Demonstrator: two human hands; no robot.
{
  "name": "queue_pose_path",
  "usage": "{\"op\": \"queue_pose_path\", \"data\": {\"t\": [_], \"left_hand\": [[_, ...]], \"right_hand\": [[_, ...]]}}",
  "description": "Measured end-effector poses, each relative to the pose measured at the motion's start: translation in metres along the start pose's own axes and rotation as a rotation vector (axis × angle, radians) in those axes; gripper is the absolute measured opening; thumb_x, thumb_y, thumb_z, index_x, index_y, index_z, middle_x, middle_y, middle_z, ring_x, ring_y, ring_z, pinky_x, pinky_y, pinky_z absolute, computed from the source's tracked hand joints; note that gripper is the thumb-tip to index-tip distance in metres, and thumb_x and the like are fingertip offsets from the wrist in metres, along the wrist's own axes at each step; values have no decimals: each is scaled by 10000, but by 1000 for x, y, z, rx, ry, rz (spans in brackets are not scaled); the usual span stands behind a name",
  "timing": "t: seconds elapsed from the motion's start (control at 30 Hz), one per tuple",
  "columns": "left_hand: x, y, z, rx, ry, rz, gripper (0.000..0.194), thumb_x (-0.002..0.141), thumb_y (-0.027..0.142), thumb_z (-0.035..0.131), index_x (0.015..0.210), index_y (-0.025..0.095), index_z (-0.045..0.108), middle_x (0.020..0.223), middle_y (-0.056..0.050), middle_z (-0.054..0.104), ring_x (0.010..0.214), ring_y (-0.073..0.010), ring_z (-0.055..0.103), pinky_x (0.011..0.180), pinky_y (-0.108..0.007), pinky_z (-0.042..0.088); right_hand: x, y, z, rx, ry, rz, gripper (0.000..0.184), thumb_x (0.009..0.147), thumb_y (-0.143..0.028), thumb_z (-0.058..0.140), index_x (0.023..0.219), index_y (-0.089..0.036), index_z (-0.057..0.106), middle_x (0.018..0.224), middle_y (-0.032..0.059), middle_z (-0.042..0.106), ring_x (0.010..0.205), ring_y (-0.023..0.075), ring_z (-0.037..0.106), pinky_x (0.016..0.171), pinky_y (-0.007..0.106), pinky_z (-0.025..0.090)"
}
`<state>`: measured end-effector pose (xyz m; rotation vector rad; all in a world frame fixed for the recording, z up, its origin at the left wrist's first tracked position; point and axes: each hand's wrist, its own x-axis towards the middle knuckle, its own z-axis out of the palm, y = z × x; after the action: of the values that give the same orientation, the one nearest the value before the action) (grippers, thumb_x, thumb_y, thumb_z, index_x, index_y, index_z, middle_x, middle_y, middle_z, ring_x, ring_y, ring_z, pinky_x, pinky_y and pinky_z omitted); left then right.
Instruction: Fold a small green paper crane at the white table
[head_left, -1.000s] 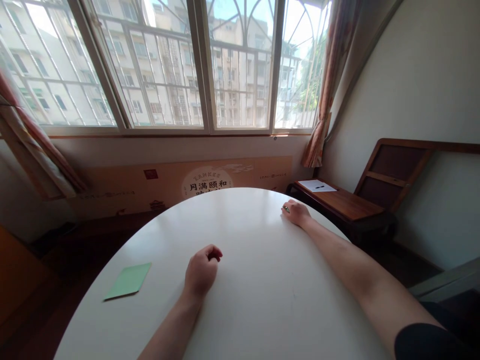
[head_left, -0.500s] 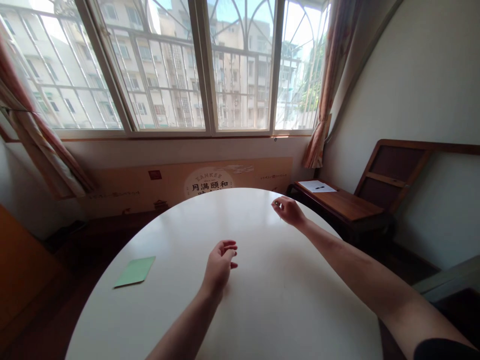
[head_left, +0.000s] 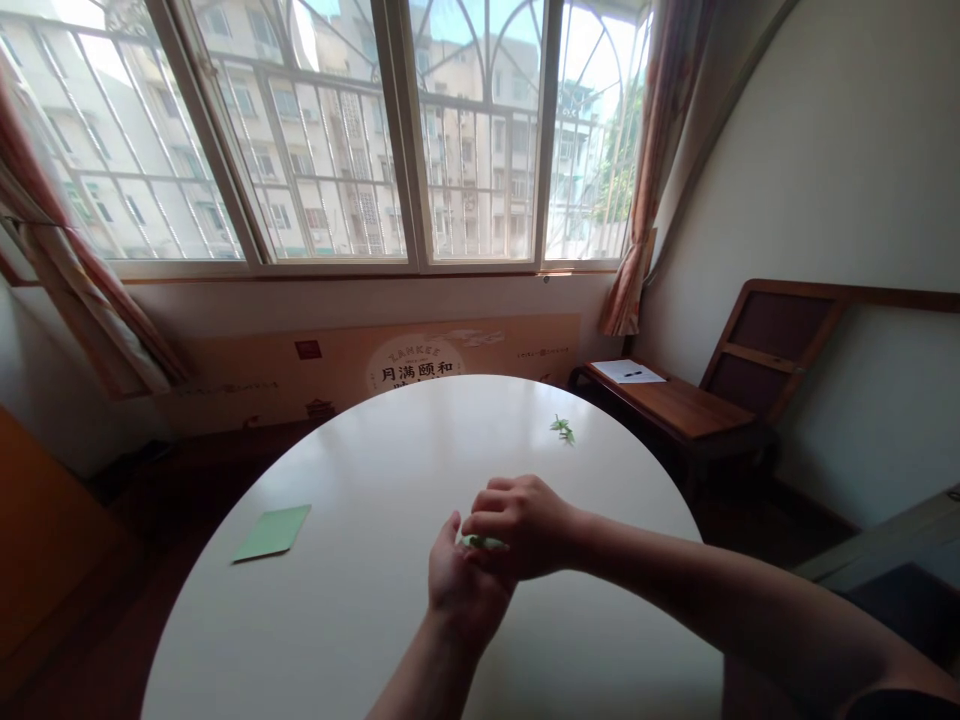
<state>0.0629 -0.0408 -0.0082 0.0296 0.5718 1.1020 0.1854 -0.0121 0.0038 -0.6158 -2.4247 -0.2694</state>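
Observation:
My left hand [head_left: 466, 592] is turned palm up over the middle of the table, thumb raised, with a small green folded paper piece [head_left: 484, 543] resting at its palm. Over it my right hand [head_left: 525, 522] reaches from the right, fingers curled down onto the same piece. The right hand hides most of my left fingers and part of the piece. Farther back on the right lie small pointed green pieces [head_left: 562, 430], close together, which look like folded paper; their exact shape is too small to tell. A square of green paper [head_left: 271, 533] lies flat on the left.
The white round table [head_left: 337, 630] spreads under both hands. Beyond its right edge, a wooden bench [head_left: 697, 408] carries a white sheet [head_left: 622, 371] with a dark pen-like object on it. A printed board [head_left: 330, 365] stands below the barred window.
My right hand has come back from the far right of the table to my left hand, uncovering the small green pieces there. My left hand has moved slightly right and nearer, turning palm up.

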Motion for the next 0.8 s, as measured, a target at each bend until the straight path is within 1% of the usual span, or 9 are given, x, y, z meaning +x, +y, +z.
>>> {"op": "queue_pose_path", "data": {"t": [0.07, 0.13, 0.2, 0.27, 0.33, 0.4, 0.5, 0.6, 0.8], "left_hand": [[1, 3, 0, 6, 20, 8, 263, 977, 293, 385, 989, 137, 597, 750, -86, 679, 664, -210, 700, 642, -345, 604], [4, 3, -1, 9, 66, 17, 282, 991, 323, 374, 1032, 143, 588, 859, -113, 698, 748, -231, 723, 686, -379, 614], [6, 3, -2, 19, 128, 26, 306, 1000, 345, 374, 1067, 132, 584, 969, -149, 695, 822, -254, 732, 724, -408, 618], [9, 3, -5, 30, 166, 40, 313, 999, 348, 390, 1075, 115, 584, 1008, -169, 682, 843, -267, 733, 729, -414, 620], [13, 4, -8, 32, 170, 60, 302, 995, 341, 404, 1061, 108, 585, 991, -166, 675, 818, -264, 733, 706, -399, 623], [15, 7, -11, 28, 170, 75, 299, 995, 341, 409, 1047, 106, 586, 979, -160, 672, 800, -263, 732, 689, -391, 624], [18, 11, -12, 21, 166, 89, 307, 995, 348, 413, 1040, 102, 591, 985, -160, 669, 797, -272, 731, 679, -390, 625], [18, 12, -13, 13, 165, 95, 316, 994, 356, 418, 1034, 98, 594, 991, -164, 668, 800, -277, 729, 675, -391, 625], [16, 12, -12, -2, 170, 112, 302, 989, 356, 435, 985, 95, 587, 976, -165, 667, 775, -257, 722, 671, -377, 623]], "right_hand": [[-1, 6, -4, 10, -44, 62, 324, 849, -569, 645, 936, -262, 703, 914, 21, 723, 775, 188, 614, 630, 279, 458], [-2, 25, -9, 11, -87, 231, 389, 830, -614, 652, 1055, -301, 702, 1048, 13, 719, 902, 199, 631, 763, 288, 495], [-6, 56, -14, -54, -70, 413, 355, 960, -520, 524, 1142, -255, 676, 1155, 65, 688, 1032, 218, 618, 878, 320, 487], [-15, 96, -17, -142, -55, 608, 352, 1027, -423, 426, 1205, -204, 637, 1225, 114, 646, 1105, 242, 596, 931, 373, 475], [-29, 135, -13, -220, -90, 786, 351, 1004, -387, 505, 1260, -165, 595, 1284, 142, 599, 1146, 278, 580, 948, 444, 481], [-44, 165, -4, -267, -160, 913, 386, 967, -393, 593, 1285, -175, 571, 1319, 126, 567, 1149, 277, 581, 956, 484, 493], [-61, 190, 15, -297, -254, 991, 407, 965, -387, 607, 1318, -190, 551, 1367, 121, 534, 1174, 282, 572, 965, 498, 503], [-69, 201, 31, -325, -298, 1015, 399, 969, -365, 606, 1325, -195, 548, 1385, 120, 522, 1187, 283, 566, 975, 502, 501], [-74, 215, 40, -372, -313, 1032, 309, 980, -350, 593, 1233, -172, 600, 1276, 105, 594, 1101, 248, 612, 929, 461, 532]]}}
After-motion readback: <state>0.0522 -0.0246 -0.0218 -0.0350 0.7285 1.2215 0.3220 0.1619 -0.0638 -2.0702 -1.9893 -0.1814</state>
